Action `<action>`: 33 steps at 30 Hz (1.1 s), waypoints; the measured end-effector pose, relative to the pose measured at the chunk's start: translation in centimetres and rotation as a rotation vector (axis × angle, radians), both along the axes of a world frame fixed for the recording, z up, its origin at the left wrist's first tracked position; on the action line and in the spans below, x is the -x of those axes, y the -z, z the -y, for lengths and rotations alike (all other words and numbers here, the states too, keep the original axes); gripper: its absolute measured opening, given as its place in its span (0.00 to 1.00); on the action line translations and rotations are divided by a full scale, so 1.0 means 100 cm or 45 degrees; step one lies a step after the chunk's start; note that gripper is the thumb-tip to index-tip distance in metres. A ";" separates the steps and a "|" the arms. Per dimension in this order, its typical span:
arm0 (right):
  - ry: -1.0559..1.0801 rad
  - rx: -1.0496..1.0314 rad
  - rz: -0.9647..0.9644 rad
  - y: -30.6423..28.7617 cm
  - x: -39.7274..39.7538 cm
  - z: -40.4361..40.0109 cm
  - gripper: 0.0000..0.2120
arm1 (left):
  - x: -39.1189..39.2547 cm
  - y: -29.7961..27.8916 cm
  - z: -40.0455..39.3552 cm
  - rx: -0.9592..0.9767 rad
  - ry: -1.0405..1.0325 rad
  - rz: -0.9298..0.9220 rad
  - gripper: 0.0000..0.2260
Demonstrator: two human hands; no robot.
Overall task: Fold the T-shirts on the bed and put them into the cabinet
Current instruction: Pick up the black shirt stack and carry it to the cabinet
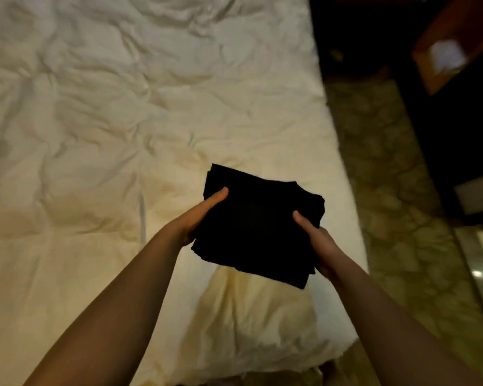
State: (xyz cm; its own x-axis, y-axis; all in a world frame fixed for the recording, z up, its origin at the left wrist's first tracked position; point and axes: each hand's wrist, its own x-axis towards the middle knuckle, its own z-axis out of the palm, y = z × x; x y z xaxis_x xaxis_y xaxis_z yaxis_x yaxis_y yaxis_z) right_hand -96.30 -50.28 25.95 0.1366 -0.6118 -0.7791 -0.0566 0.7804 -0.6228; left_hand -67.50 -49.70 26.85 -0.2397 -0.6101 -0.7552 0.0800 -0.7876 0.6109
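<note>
Both forearms enter from the bottom edge of the frame and converge toward the lower centre. My left hand [200, 215] grips the left edge of the folded black T-shirt stack [255, 228], thumb lying flat on top, fingers hidden beneath the cloth. My right hand [317, 242] grips the right edge the same way, thumb on top and pointing toward the upper left, fingers tucked under and out of sight. Stack is held between the two hands, slightly tilted, in the lower centre of the frame above the bed [95, 135]; whether it touches the bedding I cannot tell. Several layers show along its lower edge, so more than one fold or garment, count unclear. Bed covering is white, heavily creased, and fills the left and centre of the frame; its right edge runs diagonally down the right-centre. Patterned floor [396, 168] lies along the right side. Wooden furniture [457, 32] sits in the upper right corner, with a pale, blurred object [446, 55] on it, not identifiable. Image is dim and somewhat motion-blurred.
</note>
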 end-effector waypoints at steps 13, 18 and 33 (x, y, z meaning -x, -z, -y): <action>0.308 0.203 0.062 -0.148 0.383 0.109 0.39 | 0.393 -0.162 0.144 0.182 0.111 0.052 0.31; 0.313 0.217 0.048 -0.199 0.497 0.157 0.35 | 0.506 -0.203 0.184 0.187 0.073 0.047 0.34; 0.306 0.306 0.056 -0.232 0.611 0.316 0.37 | 0.619 -0.228 0.344 0.203 0.010 -0.013 0.30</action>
